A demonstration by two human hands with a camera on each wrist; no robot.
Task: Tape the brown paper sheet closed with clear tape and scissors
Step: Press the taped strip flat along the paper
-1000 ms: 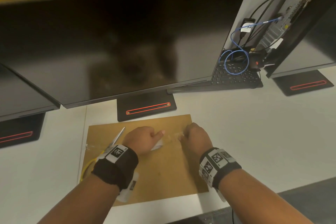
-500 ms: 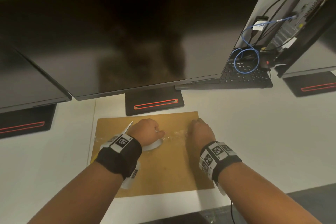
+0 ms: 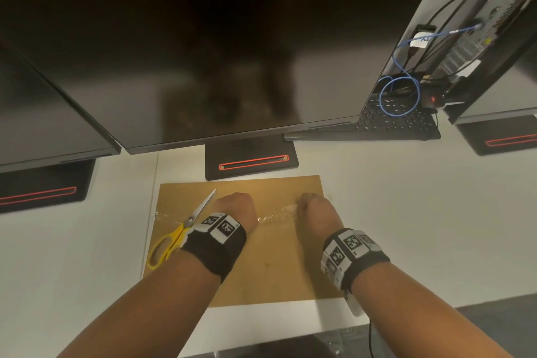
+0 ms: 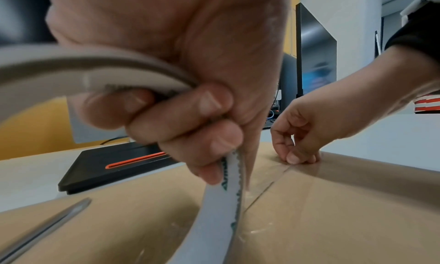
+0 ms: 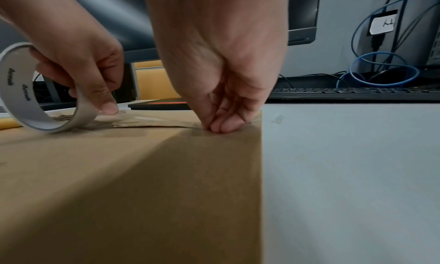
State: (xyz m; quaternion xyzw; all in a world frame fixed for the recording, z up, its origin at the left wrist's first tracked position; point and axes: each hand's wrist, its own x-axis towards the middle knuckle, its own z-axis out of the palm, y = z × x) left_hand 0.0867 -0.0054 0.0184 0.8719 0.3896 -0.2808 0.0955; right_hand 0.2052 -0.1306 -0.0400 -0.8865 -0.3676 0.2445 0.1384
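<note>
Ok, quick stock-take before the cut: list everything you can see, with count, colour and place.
brown paper sheet: 1, brown, flat on the desk in front of the person
tape roll: 1, white core, clear tape, standing on the sheet's left part
tape strip: 1, clear, stretched between the hands
scissors: 1, yellow handles, on the sheet's left edge
desk: 1, white
monitors: 3, black, at the back
keyboard: 1, black, back right
cable: 1, blue, coiled over the keyboard
left hand: grips the roll
right hand: fingertips pinch the tape end onto the sheet
</note>
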